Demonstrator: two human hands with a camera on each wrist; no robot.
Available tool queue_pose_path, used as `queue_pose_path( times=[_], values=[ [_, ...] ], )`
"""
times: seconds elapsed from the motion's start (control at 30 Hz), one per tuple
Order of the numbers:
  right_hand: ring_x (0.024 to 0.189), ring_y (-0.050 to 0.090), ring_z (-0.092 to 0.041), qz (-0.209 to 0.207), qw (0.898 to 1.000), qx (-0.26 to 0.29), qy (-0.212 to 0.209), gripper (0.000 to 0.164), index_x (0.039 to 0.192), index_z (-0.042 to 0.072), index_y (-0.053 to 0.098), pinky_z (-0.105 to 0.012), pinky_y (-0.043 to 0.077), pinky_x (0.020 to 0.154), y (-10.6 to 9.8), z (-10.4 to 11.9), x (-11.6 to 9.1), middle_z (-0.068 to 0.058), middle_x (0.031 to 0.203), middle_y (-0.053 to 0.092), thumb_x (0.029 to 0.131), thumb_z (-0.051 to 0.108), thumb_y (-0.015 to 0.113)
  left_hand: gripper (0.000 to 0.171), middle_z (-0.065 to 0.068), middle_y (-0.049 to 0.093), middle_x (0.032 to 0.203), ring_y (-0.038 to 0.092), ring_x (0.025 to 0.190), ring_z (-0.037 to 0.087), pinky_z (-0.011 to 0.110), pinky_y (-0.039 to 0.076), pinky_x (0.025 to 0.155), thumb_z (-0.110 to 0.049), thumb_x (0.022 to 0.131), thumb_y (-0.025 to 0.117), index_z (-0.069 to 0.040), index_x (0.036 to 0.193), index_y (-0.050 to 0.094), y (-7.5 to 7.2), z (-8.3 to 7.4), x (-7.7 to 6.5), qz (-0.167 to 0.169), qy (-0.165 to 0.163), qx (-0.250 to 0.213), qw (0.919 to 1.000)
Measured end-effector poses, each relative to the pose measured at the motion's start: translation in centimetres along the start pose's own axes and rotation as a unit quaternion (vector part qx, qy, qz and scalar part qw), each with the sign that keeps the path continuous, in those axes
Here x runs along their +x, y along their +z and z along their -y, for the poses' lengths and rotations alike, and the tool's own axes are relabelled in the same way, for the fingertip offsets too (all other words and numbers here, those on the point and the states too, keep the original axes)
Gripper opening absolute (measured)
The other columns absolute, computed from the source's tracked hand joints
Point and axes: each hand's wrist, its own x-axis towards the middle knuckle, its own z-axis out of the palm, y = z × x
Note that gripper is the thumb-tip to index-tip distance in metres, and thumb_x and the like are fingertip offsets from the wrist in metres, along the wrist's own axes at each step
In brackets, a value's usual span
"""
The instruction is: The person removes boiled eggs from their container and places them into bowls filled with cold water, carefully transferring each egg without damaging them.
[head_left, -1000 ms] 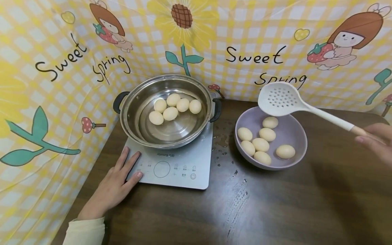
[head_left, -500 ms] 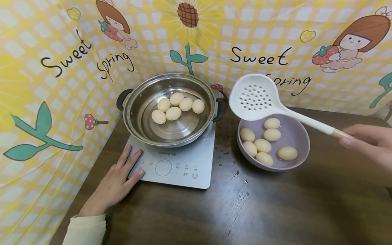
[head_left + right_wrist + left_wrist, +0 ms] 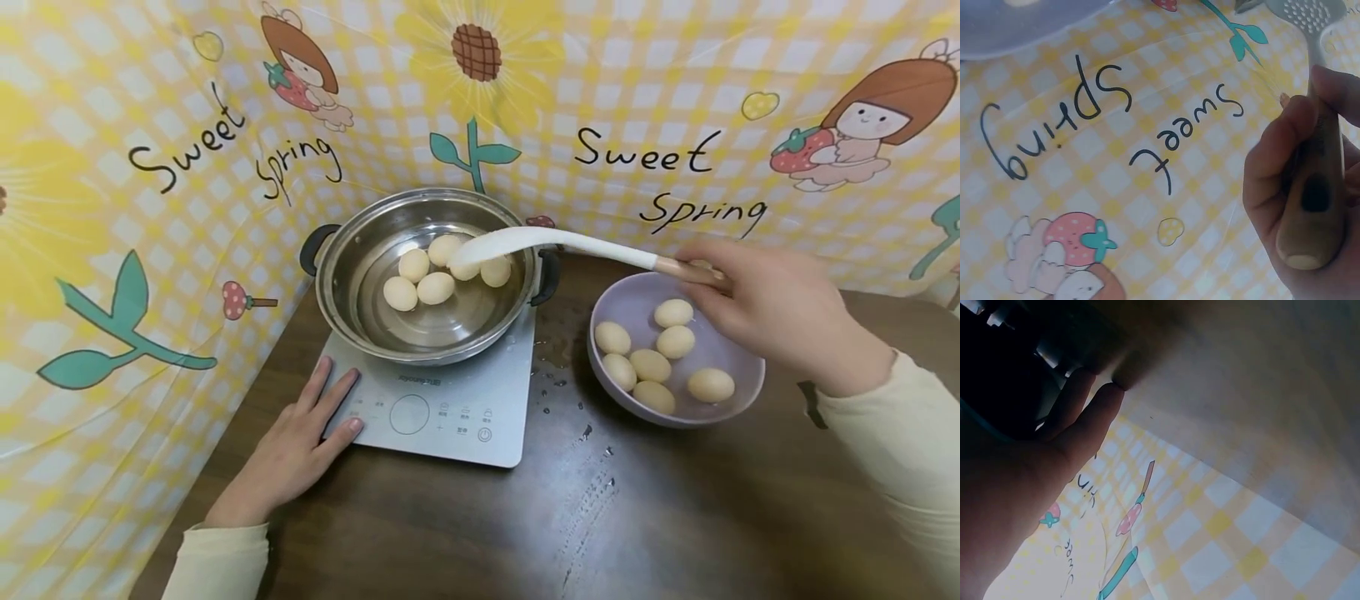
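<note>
My right hand (image 3: 772,308) grips the wooden handle of a white slotted skimmer (image 3: 517,242). In the right wrist view the fingers curl round that handle (image 3: 1313,206), and the skimmer's holes show at the top. Its head reaches over the right side of a steel pot (image 3: 337,308), overlapping some of the eggs (image 3: 401,293) that lie in shallow water there. My left hand (image 3: 288,454) rests with spread, straight fingers on the left edge of a white induction cooktop (image 3: 480,400) under the pot. The left wrist view shows two of its fingers (image 3: 1094,412), dark against the light.
A purple bowl (image 3: 753,392) with several more eggs (image 3: 710,385) stands right of the cooktop, below my right forearm. Water drops wet the dark wooden table (image 3: 585,517) between them. A yellow checked cloth (image 3: 622,75) covers the walls behind and at left.
My right hand has carried the skimmer leftward from above the bowl to over the pot, and its head has turned edge-on. My left hand keeps its place on the cooktop.
</note>
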Motion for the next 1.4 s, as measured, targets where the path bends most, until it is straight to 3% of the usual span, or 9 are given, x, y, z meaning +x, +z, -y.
queue_pose_path(
  times=[0.13, 0.3, 0.67, 0.87, 1.13, 1.4],
  values=[
    [0.056, 0.056, -0.023, 0.004, 1.0, -0.02, -0.015, 0.027, 0.109, 0.017, 0.071, -0.039, 0.034, 0.043, 0.9, 0.1, 1.0, -0.003, 0.089, 0.07, 0.084, 0.012, 0.078, 0.067, 0.007, -0.005, 0.169, 0.033, 0.132, 0.062, 0.077, 0.032, 0.094, -0.049, 0.106, 0.047, -0.025, 0.163, 0.022, 0.1, 0.0, 0.1, 0.003, 0.0, 0.001, 1.0],
    [0.054, 0.056, -0.022, -0.004, 0.998, -0.03, -0.055, 0.026, 0.105, 0.017, 0.07, -0.042, 0.038, 0.045, 1.4, 0.1, 1.3, -0.002, 0.086, 0.067, 0.081, 0.012, 0.08, 0.067, 0.006, -0.005, 0.169, 0.032, 0.133, 0.062, 0.077, 0.032, 0.094, -0.05, 0.106, 0.046, -0.027, 0.163, 0.022, 0.0, 0.0, 0.1, 0.005, -0.002, 0.002, 1.0],
    [0.059, 0.058, -0.019, 0.031, 0.997, -0.025, -0.07, 0.021, 0.102, 0.017, 0.071, -0.043, 0.043, 0.051, -0.2, 0.8, 1.5, 0.004, 0.082, 0.068, 0.083, 0.017, 0.081, 0.067, 0.007, -0.005, 0.169, 0.033, 0.132, 0.061, 0.076, 0.032, 0.094, -0.05, 0.106, 0.047, -0.026, 0.163, 0.022, 0.0, 0.0, 0.2, 0.002, -0.002, 0.006, 1.0],
    [0.048, 0.044, -0.007, 0.05, 0.996, -0.006, -0.077, 0.022, 0.1, 0.02, 0.072, -0.033, 0.035, 0.046, -0.5, 1.0, 1.3, 0.016, 0.061, 0.057, 0.081, 0.02, 0.084, 0.067, 0.006, -0.006, 0.169, 0.033, 0.133, 0.06, 0.076, 0.032, 0.094, -0.051, 0.106, 0.046, -0.027, 0.164, 0.021, -0.1, 0.2, 0.1, 0.002, -0.004, 0.003, 1.0],
    [0.046, 0.035, 0.0, 0.085, 0.989, 0.024, -0.116, 0.023, 0.104, 0.018, 0.075, -0.027, 0.03, 0.043, 0.5, 1.9, 1.6, 0.018, 0.06, 0.053, 0.082, 0.018, 0.083, 0.067, 0.006, -0.006, 0.169, 0.033, 0.133, 0.06, 0.076, 0.032, 0.094, -0.051, 0.106, 0.046, -0.027, 0.163, 0.021, 0.0, 0.3, 0.0, 0.001, -0.005, 0.0, 1.0],
    [0.045, 0.031, 0.002, 0.09, 0.986, 0.04, -0.133, 0.02, 0.105, 0.017, 0.076, -0.025, 0.028, 0.042, 1.0, 2.4, 1.9, 0.021, 0.058, 0.047, 0.085, 0.015, 0.081, 0.067, 0.006, -0.005, 0.169, 0.035, 0.132, 0.058, 0.075, 0.034, 0.094, -0.051, 0.106, 0.046, -0.027, 0.163, 0.022, 0.3, 0.4, 0.0, 0.0, -0.002, 0.001, 1.0]
  ],
)
